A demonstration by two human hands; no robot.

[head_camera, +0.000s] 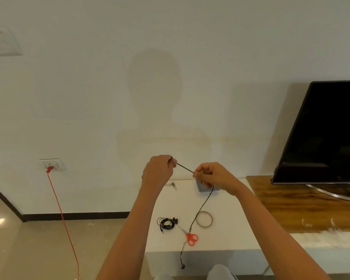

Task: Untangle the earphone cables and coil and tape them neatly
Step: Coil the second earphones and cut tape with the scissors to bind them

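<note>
Carefully now, my left hand (159,168) and right hand (212,174) each pinch the earphone cable (185,168) taut above the table (230,229), and its dangling tail could snag the scissors (191,238) if I pull.

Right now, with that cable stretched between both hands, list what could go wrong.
1. The cable is taut between the left hand and right hand; pulling harder could strain it or tighten a knot.
2. Its loose tail runs close by the tape and scissors; lifting may snag or drag them.
3. The tail's end hangs off the table edge and could catch there.
</note>
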